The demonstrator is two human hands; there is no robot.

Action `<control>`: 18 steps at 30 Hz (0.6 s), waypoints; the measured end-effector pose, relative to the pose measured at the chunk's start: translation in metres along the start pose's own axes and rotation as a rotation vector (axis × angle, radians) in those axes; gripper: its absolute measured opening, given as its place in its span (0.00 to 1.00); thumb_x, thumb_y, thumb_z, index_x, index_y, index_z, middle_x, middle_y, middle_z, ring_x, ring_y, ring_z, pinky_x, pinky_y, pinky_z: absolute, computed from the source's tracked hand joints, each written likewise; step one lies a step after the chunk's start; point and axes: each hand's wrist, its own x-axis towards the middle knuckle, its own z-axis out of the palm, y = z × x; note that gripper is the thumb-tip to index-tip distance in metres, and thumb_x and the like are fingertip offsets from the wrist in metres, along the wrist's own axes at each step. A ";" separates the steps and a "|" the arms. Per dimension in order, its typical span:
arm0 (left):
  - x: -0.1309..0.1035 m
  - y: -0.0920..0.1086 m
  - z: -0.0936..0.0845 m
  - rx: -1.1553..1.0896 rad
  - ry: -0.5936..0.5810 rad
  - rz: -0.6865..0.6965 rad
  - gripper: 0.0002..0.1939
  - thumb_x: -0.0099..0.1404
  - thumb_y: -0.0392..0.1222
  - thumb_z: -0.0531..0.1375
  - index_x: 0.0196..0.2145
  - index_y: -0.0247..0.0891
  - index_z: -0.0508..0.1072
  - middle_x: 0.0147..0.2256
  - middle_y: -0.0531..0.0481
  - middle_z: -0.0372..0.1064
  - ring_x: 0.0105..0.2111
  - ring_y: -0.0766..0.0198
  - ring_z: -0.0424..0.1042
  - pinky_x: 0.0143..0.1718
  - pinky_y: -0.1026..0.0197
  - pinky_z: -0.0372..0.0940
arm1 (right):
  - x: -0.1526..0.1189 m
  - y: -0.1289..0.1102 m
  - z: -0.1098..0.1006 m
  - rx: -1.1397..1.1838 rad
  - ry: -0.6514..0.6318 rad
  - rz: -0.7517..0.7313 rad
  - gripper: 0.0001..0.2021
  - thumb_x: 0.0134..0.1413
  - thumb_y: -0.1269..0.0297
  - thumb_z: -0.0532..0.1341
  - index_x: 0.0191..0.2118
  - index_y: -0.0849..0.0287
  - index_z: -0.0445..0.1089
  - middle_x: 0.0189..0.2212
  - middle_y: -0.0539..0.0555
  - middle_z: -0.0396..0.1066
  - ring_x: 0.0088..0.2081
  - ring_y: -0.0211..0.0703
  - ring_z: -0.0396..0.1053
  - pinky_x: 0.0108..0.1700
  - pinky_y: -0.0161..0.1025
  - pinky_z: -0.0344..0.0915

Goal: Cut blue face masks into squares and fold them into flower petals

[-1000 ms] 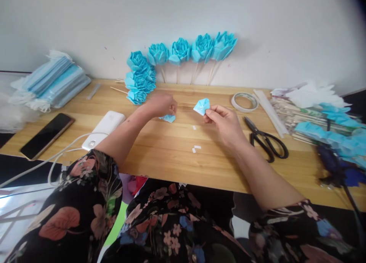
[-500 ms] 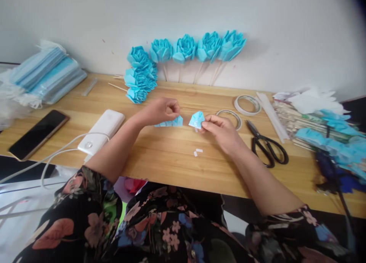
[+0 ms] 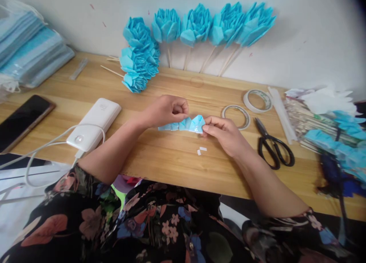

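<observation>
Left hand (image 3: 171, 110), fingers curled in, pinches a strip of blue petals (image 3: 171, 126), and right hand (image 3: 224, 133) grips a single folded petal (image 3: 197, 124) between thumb and fingertips; in the head view the two pieces meet, left of the scissors (image 3: 267, 137). White scraps (image 3: 203, 149) lie left of the scissors, tape (image 3: 256, 108) just behind them, and blue flowers (image 3: 196, 24) well behind, to their left.
</observation>
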 end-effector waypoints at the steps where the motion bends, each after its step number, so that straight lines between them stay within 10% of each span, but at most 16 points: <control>1: 0.000 0.000 0.001 0.007 0.005 0.001 0.06 0.59 0.40 0.62 0.32 0.34 0.73 0.24 0.53 0.73 0.23 0.71 0.66 0.25 0.68 0.57 | 0.000 0.000 0.001 0.013 -0.010 0.020 0.10 0.55 0.59 0.65 0.26 0.57 0.72 0.25 0.49 0.73 0.26 0.35 0.67 0.33 0.36 0.65; 18: -0.001 0.000 0.004 -0.032 -0.011 0.019 0.06 0.59 0.40 0.62 0.32 0.33 0.74 0.24 0.53 0.72 0.23 0.72 0.66 0.25 0.69 0.57 | 0.002 -0.002 0.005 -0.036 0.004 0.064 0.10 0.51 0.59 0.67 0.26 0.59 0.71 0.24 0.48 0.72 0.20 0.31 0.63 0.25 0.33 0.62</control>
